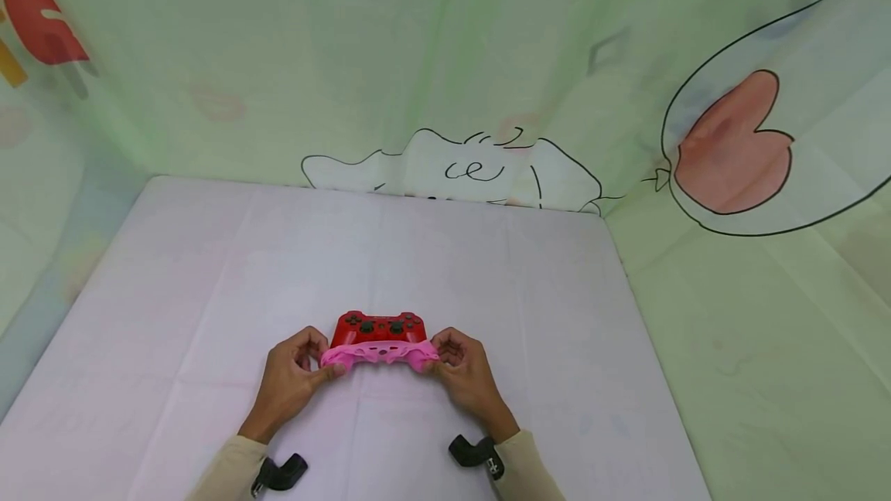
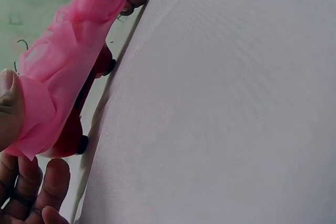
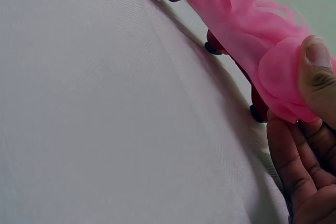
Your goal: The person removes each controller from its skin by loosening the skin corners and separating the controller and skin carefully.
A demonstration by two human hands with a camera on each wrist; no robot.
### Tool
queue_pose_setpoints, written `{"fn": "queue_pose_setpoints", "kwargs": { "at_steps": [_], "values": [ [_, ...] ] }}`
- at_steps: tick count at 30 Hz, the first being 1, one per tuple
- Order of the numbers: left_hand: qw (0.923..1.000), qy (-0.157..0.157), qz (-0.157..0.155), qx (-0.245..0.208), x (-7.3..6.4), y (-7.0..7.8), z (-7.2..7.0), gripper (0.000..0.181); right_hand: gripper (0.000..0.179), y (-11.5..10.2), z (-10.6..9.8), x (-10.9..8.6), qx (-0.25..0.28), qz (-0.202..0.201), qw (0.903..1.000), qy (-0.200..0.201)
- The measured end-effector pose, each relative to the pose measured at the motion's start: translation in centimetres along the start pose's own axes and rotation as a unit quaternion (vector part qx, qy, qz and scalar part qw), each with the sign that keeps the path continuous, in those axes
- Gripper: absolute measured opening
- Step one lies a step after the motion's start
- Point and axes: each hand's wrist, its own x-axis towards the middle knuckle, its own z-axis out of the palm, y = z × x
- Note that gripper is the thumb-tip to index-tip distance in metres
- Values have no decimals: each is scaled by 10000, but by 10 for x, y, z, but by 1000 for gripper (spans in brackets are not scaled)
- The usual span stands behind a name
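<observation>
Nearest are the beige sleeves (image 1: 230, 472) of a person, one at each wrist, with a black curved device (image 1: 284, 475) at the left cuff and another black device (image 1: 470, 451) at the right. Beyond them, the left hand (image 1: 287, 381) pinches one end of a wrinkled pink cover (image 1: 381, 352), its thumb on the outside and its other fingers bent beneath. The right hand (image 1: 472, 379) grips the opposite end likewise, thumb against the pink material, fingers curled below. The cover fits around the near part of a red game controller (image 1: 379, 326), over its two handles, while the far part, with dark sticks and buttons, shows bare. The controller is between the hands, over the near-middle part of the white-covered tabletop (image 1: 244, 269); whether it touches the surface I cannot tell. Behind the tabletop's far edge hangs a pale green backdrop (image 1: 334, 45) with black line drawings, and on the right a balloon shape (image 1: 828, 107) containing a red heart (image 1: 734, 149).
</observation>
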Motion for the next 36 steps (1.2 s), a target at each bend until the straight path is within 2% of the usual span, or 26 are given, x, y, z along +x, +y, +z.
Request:
{"fn": "queue_pose_setpoints", "kwargs": {
  "at_steps": [7, 36],
  "values": [
    [10000, 93, -19, 29, 2, 0, 1, 39, 22, -3, 3, 1, -24, 189, 9998, 97],
    [9997, 141, -61, 197, 1, -3, 1, 39, 23, -1, 5, -1, -187, 313, 9990, 247]
  ]
}}
